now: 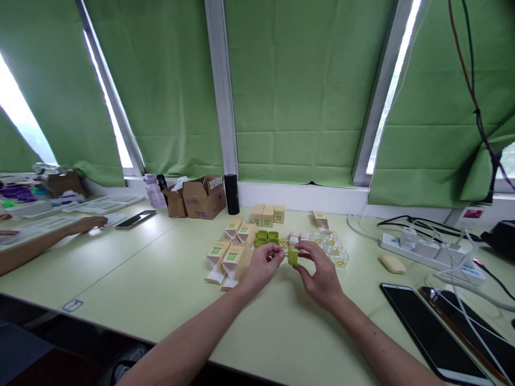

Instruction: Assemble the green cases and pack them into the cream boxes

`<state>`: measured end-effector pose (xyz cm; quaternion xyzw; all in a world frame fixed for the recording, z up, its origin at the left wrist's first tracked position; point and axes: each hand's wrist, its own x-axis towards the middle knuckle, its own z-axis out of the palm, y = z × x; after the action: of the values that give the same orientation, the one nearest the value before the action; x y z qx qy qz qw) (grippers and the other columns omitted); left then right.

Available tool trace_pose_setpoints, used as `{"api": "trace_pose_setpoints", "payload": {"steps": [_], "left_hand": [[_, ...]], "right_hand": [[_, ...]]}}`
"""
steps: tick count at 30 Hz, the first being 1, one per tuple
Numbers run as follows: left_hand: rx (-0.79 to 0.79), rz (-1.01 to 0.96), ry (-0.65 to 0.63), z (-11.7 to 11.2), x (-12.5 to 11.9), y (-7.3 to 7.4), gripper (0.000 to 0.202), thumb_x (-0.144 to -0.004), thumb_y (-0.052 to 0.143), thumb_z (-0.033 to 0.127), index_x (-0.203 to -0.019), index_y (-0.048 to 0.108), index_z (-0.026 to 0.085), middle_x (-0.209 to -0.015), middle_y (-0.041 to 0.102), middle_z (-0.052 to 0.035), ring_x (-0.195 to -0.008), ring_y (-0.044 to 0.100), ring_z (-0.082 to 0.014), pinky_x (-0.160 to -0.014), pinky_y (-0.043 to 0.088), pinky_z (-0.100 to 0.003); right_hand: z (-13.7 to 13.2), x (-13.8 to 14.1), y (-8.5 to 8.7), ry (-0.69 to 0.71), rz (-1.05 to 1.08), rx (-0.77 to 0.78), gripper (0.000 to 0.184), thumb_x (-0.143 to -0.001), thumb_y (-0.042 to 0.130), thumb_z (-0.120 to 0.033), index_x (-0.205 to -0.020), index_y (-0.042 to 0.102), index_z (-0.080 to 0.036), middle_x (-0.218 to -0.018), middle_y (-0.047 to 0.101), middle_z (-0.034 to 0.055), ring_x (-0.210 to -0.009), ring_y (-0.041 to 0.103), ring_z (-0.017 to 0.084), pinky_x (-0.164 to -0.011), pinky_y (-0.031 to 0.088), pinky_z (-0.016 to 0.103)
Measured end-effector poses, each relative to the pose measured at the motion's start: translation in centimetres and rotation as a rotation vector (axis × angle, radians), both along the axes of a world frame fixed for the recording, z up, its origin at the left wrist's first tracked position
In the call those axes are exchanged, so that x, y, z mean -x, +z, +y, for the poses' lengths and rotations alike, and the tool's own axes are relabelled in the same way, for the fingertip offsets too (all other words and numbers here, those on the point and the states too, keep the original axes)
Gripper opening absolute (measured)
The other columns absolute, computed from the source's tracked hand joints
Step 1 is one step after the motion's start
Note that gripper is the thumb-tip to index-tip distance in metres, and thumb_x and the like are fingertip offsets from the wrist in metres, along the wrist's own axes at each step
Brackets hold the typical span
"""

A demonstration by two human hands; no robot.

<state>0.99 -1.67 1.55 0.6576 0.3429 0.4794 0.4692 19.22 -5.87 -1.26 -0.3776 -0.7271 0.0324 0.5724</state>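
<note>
Here, my right hand (321, 274) grips a small green block (293, 255) between thumb and fingers, up over the tabletop (277, 327). My left hand (263, 266) sits just beside it, fingertips pinched together; whether they hold anything tiny, I cannot tell. Beyond: more green blocks (267, 237), small yellow pieces (284, 243), pale pinkish pieces (294, 239). Clear cups (333, 245) stand near my right hand. Left of my left hand, tan boxes (232, 254) with green squares, flaps open; three more boxes (267, 216) farther back.
</note>
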Motion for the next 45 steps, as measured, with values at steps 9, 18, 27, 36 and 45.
{"api": "trace_pose_setpoints", "payload": {"steps": [9,18,27,36,45], "left_hand": [[0.038,-0.004,-0.002,-0.2,0.0,0.3,0.034,-0.078,0.076,0.047,-0.079,0.066,0.015,-0.066,0.056,0.0006,-0.062,0.047,-0.0122,-0.059,0.037,-0.025],[0.030,-0.003,0.024,0.0,0.3,0.4,0.032,-0.079,0.074,0.047,-0.077,0.066,0.015,-0.062,0.054,0.0020,-0.059,0.047,-0.0115,-0.057,0.036,-0.024],[-0.139,0.048,0.219,0.7,1.0,0.0,0.026,-0.089,0.066,0.035,-0.107,0.070,0.016,-0.092,0.068,-0.0067,-0.085,0.065,-0.0192,-0.076,0.051,-0.031],[-0.645,0.250,0.073,-0.9,1.1,0.1,0.051,-0.085,0.070,0.015,-0.134,0.058,0.025,-0.130,0.062,-0.0108,-0.129,0.043,-0.0304,-0.110,0.043,-0.053],[-0.680,0.236,0.033,-0.5,1.0,-0.2,0.044,-0.089,0.072,0.019,-0.132,0.063,0.025,-0.126,0.065,-0.0123,-0.127,0.045,-0.0323,-0.109,0.043,-0.058]], "right_hand": [[0.0,0.0,0.1,-0.006,0.008,-0.005,0.040,-0.092,0.061,-0.018,-0.131,0.057,-0.028,-0.127,0.064,0.0108,-0.116,0.066,0.028,-0.092,0.067,0.049],[0.0,0.0,0.2,-0.019,0.005,-0.013,0.041,-0.093,0.061,-0.018,-0.132,0.056,-0.027,-0.127,0.064,0.0110,-0.114,0.066,0.027,-0.091,0.068,0.048],[0.0,-0.4,0.3,-0.070,-0.018,-0.010,0.045,-0.092,0.059,-0.014,-0.134,0.053,-0.027,-0.130,0.060,0.0123,-0.119,0.061,0.029,-0.090,0.066,0.049],[-0.5,-0.2,0.7,-0.092,-0.162,-0.098,0.058,-0.094,0.054,-0.010,-0.149,0.046,-0.029,-0.134,0.057,0.0145,-0.127,0.059,0.031,-0.101,0.060,0.053],[-0.3,-0.5,0.7,-0.086,-0.248,-0.200,0.039,-0.096,0.056,-0.012,-0.132,0.058,-0.026,-0.130,0.064,0.0159,-0.125,0.064,0.031,-0.100,0.061,0.051]]}}
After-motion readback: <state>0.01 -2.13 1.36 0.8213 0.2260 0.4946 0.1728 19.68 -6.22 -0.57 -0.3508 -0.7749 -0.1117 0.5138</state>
